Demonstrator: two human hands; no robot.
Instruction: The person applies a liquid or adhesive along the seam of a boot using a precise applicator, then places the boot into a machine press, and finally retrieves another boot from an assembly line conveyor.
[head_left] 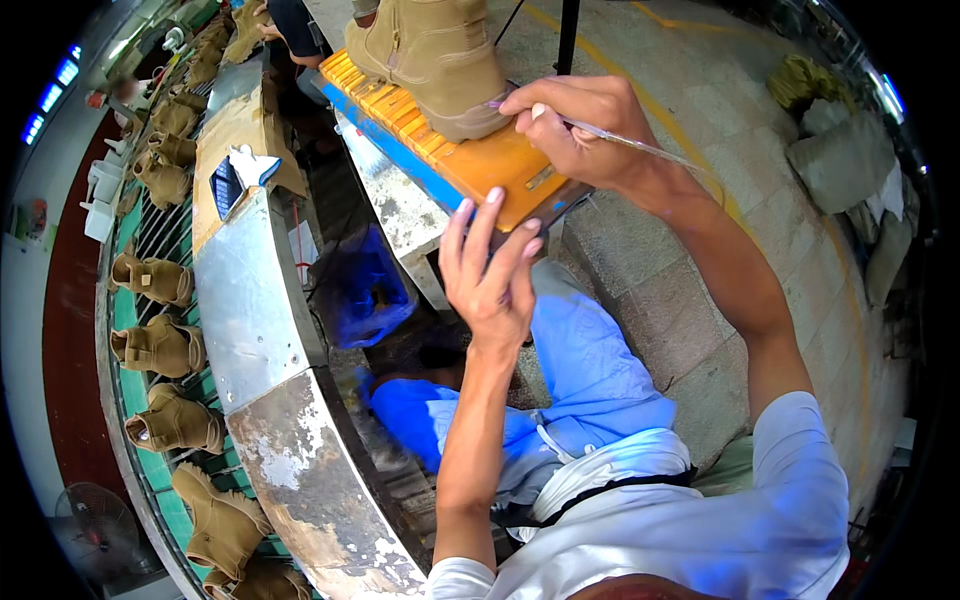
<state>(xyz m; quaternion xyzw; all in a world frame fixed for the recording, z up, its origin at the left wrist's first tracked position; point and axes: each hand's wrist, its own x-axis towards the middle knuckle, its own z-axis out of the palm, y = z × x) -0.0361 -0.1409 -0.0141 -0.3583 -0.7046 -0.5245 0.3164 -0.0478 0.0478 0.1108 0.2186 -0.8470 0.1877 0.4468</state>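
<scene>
Right hand (585,125) pinches a slim pen (640,148), tip at the lower edge of a tan boot (445,75); boot stands upright on an orange board (500,175); left hand (490,290) loosely spread, fingertips at board's near edge; other boots (160,346) line the left.

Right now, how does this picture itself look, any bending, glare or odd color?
Head view: the metal ledge bows along the left inside a black fisheye rim; bright bluish lights glare at upper left; blue patches tint the white shirt; the tan boot looks fairly clear.
</scene>
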